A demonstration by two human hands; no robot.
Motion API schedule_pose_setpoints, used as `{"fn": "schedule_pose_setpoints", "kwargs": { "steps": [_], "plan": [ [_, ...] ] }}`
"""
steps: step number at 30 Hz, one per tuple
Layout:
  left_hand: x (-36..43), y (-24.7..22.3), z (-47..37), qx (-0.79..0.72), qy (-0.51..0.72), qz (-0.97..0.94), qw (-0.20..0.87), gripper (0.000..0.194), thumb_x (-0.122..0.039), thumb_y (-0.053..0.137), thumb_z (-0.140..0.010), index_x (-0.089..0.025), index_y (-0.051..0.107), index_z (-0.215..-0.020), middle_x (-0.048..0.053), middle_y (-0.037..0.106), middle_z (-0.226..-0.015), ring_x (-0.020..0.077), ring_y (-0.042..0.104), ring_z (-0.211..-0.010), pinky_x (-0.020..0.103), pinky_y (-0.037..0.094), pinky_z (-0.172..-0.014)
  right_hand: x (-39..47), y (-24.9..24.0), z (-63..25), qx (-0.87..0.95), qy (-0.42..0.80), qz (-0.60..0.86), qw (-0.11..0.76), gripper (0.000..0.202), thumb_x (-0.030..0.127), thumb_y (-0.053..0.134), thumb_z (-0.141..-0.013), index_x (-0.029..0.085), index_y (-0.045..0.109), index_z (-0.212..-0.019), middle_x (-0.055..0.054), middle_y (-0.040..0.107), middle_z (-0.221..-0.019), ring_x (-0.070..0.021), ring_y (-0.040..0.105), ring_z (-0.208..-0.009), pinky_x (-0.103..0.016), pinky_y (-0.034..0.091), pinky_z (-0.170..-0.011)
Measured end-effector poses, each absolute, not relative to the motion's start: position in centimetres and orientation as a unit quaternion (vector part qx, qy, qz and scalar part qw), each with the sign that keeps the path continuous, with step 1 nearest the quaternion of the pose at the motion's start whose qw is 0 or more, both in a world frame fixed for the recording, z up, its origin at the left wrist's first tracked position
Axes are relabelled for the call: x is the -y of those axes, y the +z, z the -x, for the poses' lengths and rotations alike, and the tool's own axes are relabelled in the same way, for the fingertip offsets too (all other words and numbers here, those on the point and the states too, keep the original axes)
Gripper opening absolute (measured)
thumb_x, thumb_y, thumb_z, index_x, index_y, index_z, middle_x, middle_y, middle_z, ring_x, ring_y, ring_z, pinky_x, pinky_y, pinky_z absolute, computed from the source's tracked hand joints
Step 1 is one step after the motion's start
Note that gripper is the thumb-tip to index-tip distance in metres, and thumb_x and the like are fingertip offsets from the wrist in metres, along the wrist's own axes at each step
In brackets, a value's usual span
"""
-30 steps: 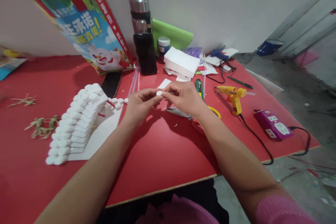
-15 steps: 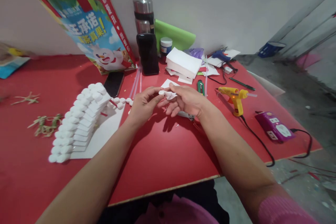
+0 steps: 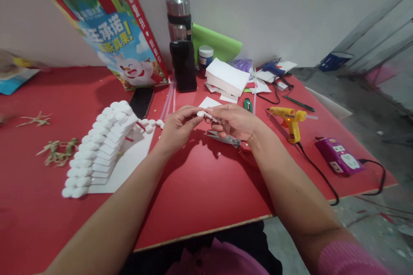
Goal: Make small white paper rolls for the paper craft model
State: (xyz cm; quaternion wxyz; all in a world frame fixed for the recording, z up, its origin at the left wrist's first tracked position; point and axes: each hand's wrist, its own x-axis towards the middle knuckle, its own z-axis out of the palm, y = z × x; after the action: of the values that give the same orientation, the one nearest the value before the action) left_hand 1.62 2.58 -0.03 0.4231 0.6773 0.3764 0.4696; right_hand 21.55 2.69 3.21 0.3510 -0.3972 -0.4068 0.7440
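Observation:
Above the middle of the red table, my left hand [image 3: 181,128] and my right hand [image 3: 237,122] meet around a small white piece [image 3: 208,115]. The left fingers pinch its rounded end, while the right fingers are closed on its other end. Just below my right hand, metal scissors or snips [image 3: 227,139] lie on the table, partly hidden by the hand. On the left is a curved model of white stepped cards [image 3: 105,152] edged with rounded white pieces [image 3: 79,163], on a white sheet [image 3: 127,167].
A yellow glue gun [image 3: 292,122] and a purple power box [image 3: 338,155] with black cords are at right on the red table [image 3: 200,197]. Behind stand a tall printed bag [image 3: 129,47], a steel flask [image 3: 178,8], a black phone [image 3: 183,66] and stacked white paper [image 3: 227,76].
My right fingers have curled in around the white piece, which now looks straighter and narrower. More of the scissors shows below. The view has shifted slightly.

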Motion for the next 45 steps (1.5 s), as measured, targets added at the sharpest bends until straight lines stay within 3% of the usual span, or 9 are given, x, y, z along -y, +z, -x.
{"fn": "schedule_pose_setpoints", "kwargs": {
  "steps": [5, 9, 16, 20, 26, 30, 36, 45],
  "plan": [
    [-2.5, 0.2, -1.6, -0.381, 0.463, -0.682, 0.419, 0.016, -0.036, 0.074, -0.093, -0.024, 0.085, -0.098, 0.008, 0.077, -0.101, 0.0250, 0.071, -0.102, 0.036, 0.052, -0.096, -2.5, 3.5, -21.8, 0.434, 0.729, 0.404, 0.342, 0.040, 0.042, 0.098, -0.070, 0.012, 0.073, -0.083, 0.003, 0.056, -0.069, -0.0063, 0.041, -0.054, -0.020, 0.035, -0.041],
    [-2.5, 0.1, -1.6, -0.388, 0.464, -0.678, 0.416, 0.014, -0.034, 0.075, -0.092, -0.025, 0.085, -0.099, 0.007, 0.078, -0.103, 0.0246, 0.071, -0.101, 0.037, 0.052, -0.094, -2.4, 3.6, -22.0, 0.471, 0.706, 0.410, 0.334, 0.031, 0.038, 0.091, -0.078, 0.013, 0.075, -0.087, 0.003, 0.058, -0.069, -0.0060, 0.038, -0.052, -0.022, 0.034, -0.042],
    [-2.6, -0.2, -1.6, -0.396, 0.472, -0.666, 0.420, 0.014, -0.033, 0.078, -0.090, -0.027, 0.086, -0.099, 0.007, 0.079, -0.105, 0.0256, 0.072, -0.103, 0.039, 0.053, -0.099, -2.6, 3.0, -21.5, 0.560, 0.612, 0.463, 0.312, 0.026, 0.033, 0.075, -0.095, 0.018, 0.070, -0.074, 0.007, 0.047, -0.046, -0.0086, 0.042, -0.043, -0.024, 0.038, -0.047],
    [-2.6, -0.2, -1.6, -0.399, 0.476, -0.659, 0.423, 0.013, -0.033, 0.079, -0.089, -0.029, 0.087, -0.098, 0.007, 0.080, -0.104, 0.0262, 0.073, -0.102, 0.040, 0.054, -0.098, -2.2, 3.4, -21.1, 0.592, 0.541, 0.510, 0.311, 0.026, 0.026, 0.070, -0.098, 0.017, 0.071, -0.074, 0.005, 0.051, -0.044, -0.0086, 0.046, -0.042, -0.024, 0.038, -0.049],
    [-2.6, -0.2, -1.6, -0.406, 0.480, -0.656, 0.418, 0.014, -0.034, 0.080, -0.088, -0.028, 0.087, -0.098, 0.007, 0.080, -0.102, 0.0260, 0.073, -0.100, 0.040, 0.056, -0.094, -1.9, 3.4, -21.0, 0.632, 0.466, 0.531, 0.320, 0.027, 0.029, 0.068, -0.096, 0.017, 0.071, -0.073, 0.005, 0.053, -0.045, -0.0093, 0.045, -0.042, -0.025, 0.036, -0.049],
    [-2.4, -0.4, -1.9, -0.421, 0.486, -0.622, 0.447, 0.016, -0.036, 0.084, -0.085, -0.026, 0.087, -0.097, 0.007, 0.082, -0.102, 0.0260, 0.074, -0.099, 0.040, 0.056, -0.095, -2.0, 2.8, -20.6, 0.697, 0.331, 0.541, 0.334, 0.029, 0.028, 0.067, -0.093, 0.019, 0.066, -0.066, 0.002, 0.056, -0.051, -0.0115, 0.047, -0.050, -0.028, 0.033, -0.054],
    [-2.2, -0.3, -2.3, -0.415, 0.519, -0.544, 0.513, 0.022, -0.038, 0.093, -0.075, -0.023, 0.087, -0.090, 0.007, 0.084, -0.094, 0.0254, 0.076, -0.096, 0.038, 0.059, -0.093, -1.7, 1.8, -19.2, 0.772, 0.109, 0.528, 0.336, 0.035, 0.020, 0.060, -0.094, 0.022, 0.045, -0.062, 0.000, 0.053, -0.061, -0.0148, 0.042, -0.060, -0.033, 0.029, -0.063],
    [-2.8, -0.1, -1.6, -0.415, 0.518, -0.530, 0.528, 0.028, -0.038, 0.099, -0.065, -0.022, 0.087, -0.084, 0.007, 0.084, -0.090, 0.0220, 0.076, -0.087, 0.036, 0.060, -0.088, -1.7, 1.6, -19.1, 0.780, 0.159, 0.498, 0.344, 0.027, 0.022, 0.055, -0.097, 0.022, 0.049, -0.070, 0.001, 0.053, -0.061, -0.0148, 0.043, -0.060, -0.031, 0.029, -0.063]
  ]
}}
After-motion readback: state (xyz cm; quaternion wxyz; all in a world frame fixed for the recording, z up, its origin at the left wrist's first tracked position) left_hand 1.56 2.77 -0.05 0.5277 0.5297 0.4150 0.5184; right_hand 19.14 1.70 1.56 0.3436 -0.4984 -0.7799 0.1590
